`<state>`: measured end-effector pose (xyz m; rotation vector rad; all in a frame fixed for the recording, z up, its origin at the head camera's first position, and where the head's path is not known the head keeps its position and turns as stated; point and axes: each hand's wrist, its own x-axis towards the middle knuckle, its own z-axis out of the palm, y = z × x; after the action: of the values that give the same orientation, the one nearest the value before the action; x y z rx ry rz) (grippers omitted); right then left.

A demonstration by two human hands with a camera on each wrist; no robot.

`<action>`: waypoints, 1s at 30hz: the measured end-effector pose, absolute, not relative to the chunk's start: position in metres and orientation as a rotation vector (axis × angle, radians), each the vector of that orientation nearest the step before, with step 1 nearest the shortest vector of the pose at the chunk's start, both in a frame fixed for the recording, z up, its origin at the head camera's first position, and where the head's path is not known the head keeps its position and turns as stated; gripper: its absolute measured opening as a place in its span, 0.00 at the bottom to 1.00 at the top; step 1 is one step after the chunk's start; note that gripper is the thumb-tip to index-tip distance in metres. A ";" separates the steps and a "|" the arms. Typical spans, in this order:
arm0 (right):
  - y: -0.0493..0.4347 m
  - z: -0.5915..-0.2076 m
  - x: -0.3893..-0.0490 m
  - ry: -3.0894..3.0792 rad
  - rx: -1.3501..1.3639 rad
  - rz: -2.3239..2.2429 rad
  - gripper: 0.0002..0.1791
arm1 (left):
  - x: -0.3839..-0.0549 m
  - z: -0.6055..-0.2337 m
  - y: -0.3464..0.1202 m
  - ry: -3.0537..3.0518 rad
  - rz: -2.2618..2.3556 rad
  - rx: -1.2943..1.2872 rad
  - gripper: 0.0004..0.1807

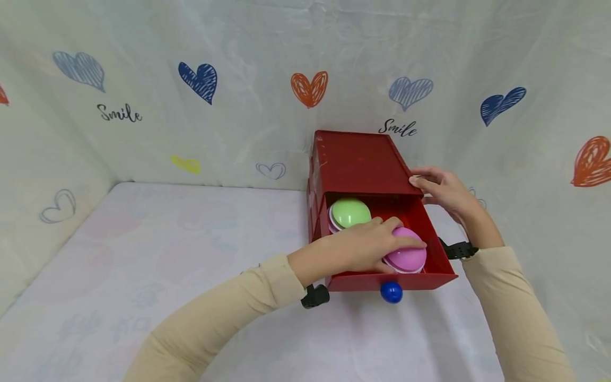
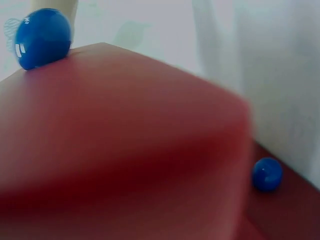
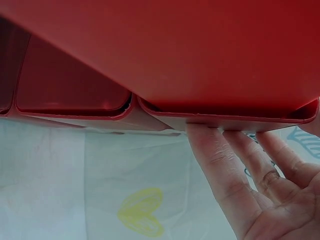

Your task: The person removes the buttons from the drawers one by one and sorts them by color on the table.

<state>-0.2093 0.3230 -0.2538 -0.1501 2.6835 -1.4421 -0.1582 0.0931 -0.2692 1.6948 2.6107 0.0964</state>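
A red drawer cabinet stands with its top drawer pulled out. Reaching in from the left, my left hand grips a pink dome-topped round object with a white lower rim, near the drawer's front. Behind that hand lies a similar light green dome-topped object. On the cabinet's right side, my right hand has its thumb at the top edge. The right wrist view shows its fingers extended against the cabinet's outer wall. The left hand is out of its own wrist view.
A blue round knob sticks out from the drawer's front. Lower down, another blue knob shows in the left wrist view. The cabinet stands on a white-covered table, before a white curtain printed with hearts.
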 end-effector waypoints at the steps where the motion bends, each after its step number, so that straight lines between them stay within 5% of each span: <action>1: 0.323 -0.254 -0.209 2.678 -0.145 -1.445 0.32 | -0.157 -0.268 0.093 2.627 0.091 1.696 0.37; 30: 0.326 -0.254 -0.209 2.682 -0.132 -1.408 0.33 | -0.161 -0.240 -0.010 2.996 0.980 1.260 0.35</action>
<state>-0.2095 0.3264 -0.2535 -0.1315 2.6822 -1.4076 -0.1613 -0.0102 -0.2402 1.2599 2.9959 0.9797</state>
